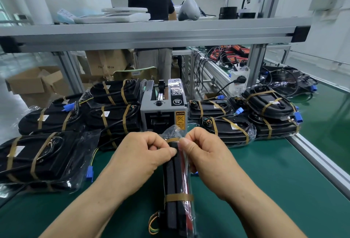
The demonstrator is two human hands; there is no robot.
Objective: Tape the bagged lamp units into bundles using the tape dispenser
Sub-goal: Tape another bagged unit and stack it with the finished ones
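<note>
Roughly eight finished bundles on the table [265, 181], listed by position.

- Left group [113, 118]: four black bagged lamp bundles beside and in front of the tape dispenser [162, 108]. Each shows two brown tape bands across it. Counted as done.
- Right group [227, 127]: about four more, some resting on one another, each banded the same way with blue plugs sticking out. Counted as done.
- Bundle in work [171, 177]: stands on edge at the near middle of the table, just in front of the dispenser, with its clear bag open at the top.
  - Lower band [178, 198]: fully wrapped round it.
  - Upper band [172, 140]: lies over the top end, and its ends are hidden under the fingers.
- Left hand [144, 154]: fingers curled, thumb and forefinger pinching the top of the bundle in work at the upper band.
- Right hand [204, 152]: fingers curled, thumb and forefinger pinching the same band and bag from the other side.
- Tape dispenser: upright behind the hands. Its outlet is partly hidden by the bag, so whether a fresh strip is waiting cannot be told.
- Loose units [287, 80]: bagged black pieces with cables at the far right of the table. No tape shows on them, so they are probably stock yet to bundle.
- Background: shelf [151, 31] overhead, cardboard boxes [36, 84] on the floor, and a person [151, 0] facing away.

Status, as judged: most of the task is done. The present bundle needs only its second band pressed down, then the far-right units are left.
</note>
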